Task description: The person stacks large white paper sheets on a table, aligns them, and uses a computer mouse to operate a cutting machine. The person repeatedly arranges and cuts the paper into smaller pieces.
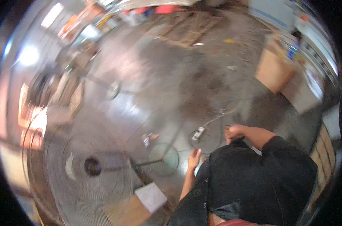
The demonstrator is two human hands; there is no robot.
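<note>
My left hand (194, 159) hangs low in front of my body, beside the round base of a standing fan (171, 171). Its fingertips point away from me and are smeared, so their grip does not show. To the right, my right hand (234, 132) is held out past the front of my dark clothing (250, 180). The fingers there look curled in; whatever they may hold is too blurred to name. On the floor beyond and between both hands lies a white power strip (198, 133), with a pale cable (216, 119) running off to the right.
A large fan with a wire guard (92, 188) stands close on my left. Near it are a white square piece (151, 196) and brown cardboard (127, 211). A cardboard box (274, 71) stands at the right. Wooden pallet-like slats (193, 32) lie far ahead.
</note>
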